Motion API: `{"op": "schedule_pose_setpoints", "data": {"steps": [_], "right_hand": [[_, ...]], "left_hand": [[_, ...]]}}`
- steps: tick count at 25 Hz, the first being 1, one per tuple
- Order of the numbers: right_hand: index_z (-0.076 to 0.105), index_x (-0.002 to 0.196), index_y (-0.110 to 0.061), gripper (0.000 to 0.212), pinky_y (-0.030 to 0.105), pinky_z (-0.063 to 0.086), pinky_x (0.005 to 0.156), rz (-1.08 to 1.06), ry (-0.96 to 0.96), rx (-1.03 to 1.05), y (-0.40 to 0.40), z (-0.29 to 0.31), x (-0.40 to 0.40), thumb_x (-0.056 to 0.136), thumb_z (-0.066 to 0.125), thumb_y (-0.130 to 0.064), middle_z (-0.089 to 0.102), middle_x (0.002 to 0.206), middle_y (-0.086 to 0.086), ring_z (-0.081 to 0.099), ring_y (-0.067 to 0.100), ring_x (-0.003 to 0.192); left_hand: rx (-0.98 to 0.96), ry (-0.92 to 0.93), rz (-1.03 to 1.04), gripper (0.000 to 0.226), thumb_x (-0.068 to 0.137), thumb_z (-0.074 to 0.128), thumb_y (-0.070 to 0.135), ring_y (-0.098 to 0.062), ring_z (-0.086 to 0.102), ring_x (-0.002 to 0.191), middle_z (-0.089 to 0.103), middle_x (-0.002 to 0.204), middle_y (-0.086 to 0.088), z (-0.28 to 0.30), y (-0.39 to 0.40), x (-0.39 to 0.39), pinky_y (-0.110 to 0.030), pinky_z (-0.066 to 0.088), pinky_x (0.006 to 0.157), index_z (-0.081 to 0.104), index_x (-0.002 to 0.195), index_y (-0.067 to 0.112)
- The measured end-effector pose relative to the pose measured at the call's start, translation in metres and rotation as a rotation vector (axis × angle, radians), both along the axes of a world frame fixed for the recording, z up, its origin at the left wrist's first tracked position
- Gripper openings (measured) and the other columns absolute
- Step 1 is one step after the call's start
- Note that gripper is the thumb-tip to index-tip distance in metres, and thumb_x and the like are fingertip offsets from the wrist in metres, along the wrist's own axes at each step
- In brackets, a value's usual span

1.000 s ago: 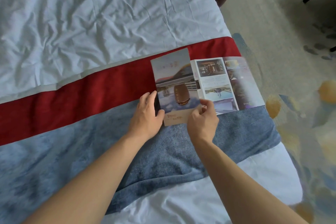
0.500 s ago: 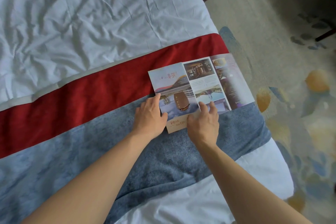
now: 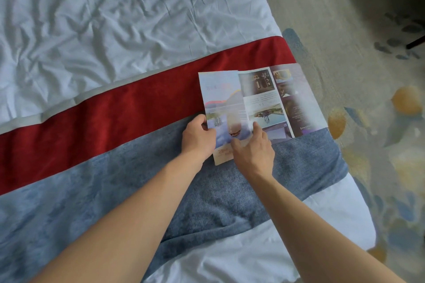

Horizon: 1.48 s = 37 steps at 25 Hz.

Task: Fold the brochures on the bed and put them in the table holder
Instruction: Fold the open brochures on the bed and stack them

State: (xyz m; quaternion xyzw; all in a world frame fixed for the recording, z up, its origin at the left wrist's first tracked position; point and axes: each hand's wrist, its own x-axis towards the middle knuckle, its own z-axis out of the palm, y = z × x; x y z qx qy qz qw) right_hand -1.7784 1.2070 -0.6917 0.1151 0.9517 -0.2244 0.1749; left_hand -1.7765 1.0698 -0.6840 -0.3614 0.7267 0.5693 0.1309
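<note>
On the bed point(image 3: 115, 18), near its right edge, one brochure point(image 3: 259, 108) lies across the red band point(image 3: 115, 108) and the blue runner point(image 3: 115, 190), its left panel folded over the middle. The left hand point(image 3: 199, 139) grips the brochure's left edge near the bottom, fingers curled onto it. The right hand point(image 3: 254, 151) presses extended fingers flat on the folded panel beside the crease. Patterned carpet point(image 3: 368, 121) lies to the right of the bed.
</note>
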Motion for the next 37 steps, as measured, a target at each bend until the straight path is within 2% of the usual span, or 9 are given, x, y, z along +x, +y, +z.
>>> {"op": "schedule_pose_setpoints", "data": {"steps": [4, 10, 17, 19, 22, 25, 29, 33, 37], "right_hand": [[0.031, 0.153, -0.016, 0.078, 0.047, 0.03, 0.113, 0.004, 0.073, 0.001, -0.01, 0.01, -0.002, 0.09, 0.055, -0.056, 0.043, 0.151, 0.007, 0.039, 0.027, 0.138], [0.029, 0.153, -0.032, 0.078, 0.035, 0.047, 0.085, -0.093, -0.125, -0.449, -0.05, 0.02, 0.002, 0.085, 0.058, -0.057, 0.058, 0.122, -0.004, 0.059, 0.017, 0.107], [0.035, 0.151, -0.032, 0.087, 0.023, 0.043, 0.085, -0.145, -0.119, -0.688, -0.063, 0.026, 0.004, 0.073, 0.064, -0.058, 0.051, 0.126, -0.019, 0.054, -0.003, 0.109], [0.039, 0.147, -0.038, 0.079, 0.021, 0.046, 0.084, -0.169, -0.146, -0.738, -0.063, 0.029, 0.002, 0.074, 0.063, -0.059, 0.05, 0.126, -0.021, 0.055, -0.008, 0.109], [0.048, 0.128, -0.051, 0.049, 0.012, 0.049, 0.082, -0.114, -0.087, -0.627, -0.062, 0.031, 0.003, 0.083, 0.067, -0.05, 0.056, 0.121, -0.022, 0.055, -0.016, 0.105], [0.034, 0.153, -0.021, 0.083, 0.044, 0.033, 0.114, -0.059, -0.016, -0.322, -0.052, 0.025, -0.001, 0.085, 0.063, -0.058, 0.041, 0.151, 0.005, 0.036, 0.02, 0.14], [0.028, 0.154, -0.015, 0.092, 0.052, 0.026, 0.115, -0.08, -0.066, -0.111, -0.026, 0.015, -0.01, 0.084, 0.052, -0.07, 0.037, 0.155, 0.011, 0.03, 0.029, 0.143], [0.038, 0.146, -0.025, 0.092, 0.057, 0.035, 0.108, -0.126, -0.108, -0.175, -0.014, 0.013, -0.012, 0.075, 0.031, -0.084, 0.056, 0.138, 0.006, 0.051, 0.031, 0.126], [0.035, 0.149, -0.027, 0.09, 0.045, 0.045, 0.099, -0.213, -0.068, -0.269, -0.004, 0.016, -0.021, 0.073, 0.049, -0.075, 0.065, 0.119, -0.005, 0.059, 0.021, 0.109]], "left_hand": [[0.002, 0.028, 0.127, 0.022, 0.085, 0.039, -0.001, -0.017, 0.042, 0.062, 0.054, 0.068, 0.003, 0.008, -0.019, 0.005, -0.03, 0.031, 0.056, 0.05, 0.074, 0.015], [0.124, 0.075, 0.294, 0.036, 0.083, 0.038, -0.002, -0.014, 0.06, 0.075, 0.069, 0.086, 0.006, 0.021, -0.056, 0.025, -0.026, 0.045, 0.06, 0.063, 0.094, 0.021], [0.548, 0.122, 0.475, 0.051, 0.079, 0.037, -0.002, -0.041, 0.068, 0.102, 0.074, 0.106, -0.014, 0.014, -0.068, 0.031, -0.059, 0.052, 0.091, 0.07, 0.104, 0.027], [0.426, 0.08, 0.415, 0.052, 0.085, 0.038, 0.001, -0.038, 0.066, 0.107, 0.071, 0.115, -0.011, 0.014, -0.067, 0.029, -0.056, 0.053, 0.094, 0.065, 0.119, 0.029], [-0.14, 0.032, 0.207, 0.056, 0.093, 0.049, 0.007, -0.025, 0.057, 0.116, 0.057, 0.132, -0.004, 0.007, -0.068, 0.03, -0.039, 0.049, 0.096, 0.043, 0.145, 0.028], [-0.405, 0.061, 0.023, 0.07, 0.093, 0.054, 0.008, -0.025, 0.055, 0.11, 0.049, 0.128, -0.007, 0.001, -0.07, 0.032, -0.03, 0.041, 0.08, 0.028, 0.155, 0.028], [-0.429, -0.007, -0.172, 0.077, 0.095, 0.056, 0.018, -0.028, 0.056, 0.114, 0.044, 0.136, -0.007, -0.011, -0.063, 0.03, -0.037, 0.049, 0.081, 0.013, 0.159, 0.025], [-0.397, 0.057, -0.274, 0.083, 0.091, 0.062, 0.028, -0.025, 0.048, 0.128, 0.043, 0.141, -0.005, -0.017, -0.042, 0.02, -0.04, 0.048, 0.097, 0.015, 0.158, 0.02], [-0.396, 0.162, -0.342, 0.085, 0.087, 0.069, 0.03, -0.026, 0.046, 0.126, 0.048, 0.135, -0.005, -0.016, -0.016, 0.006, -0.045, 0.047, 0.099, 0.021, 0.156, 0.023]]}}
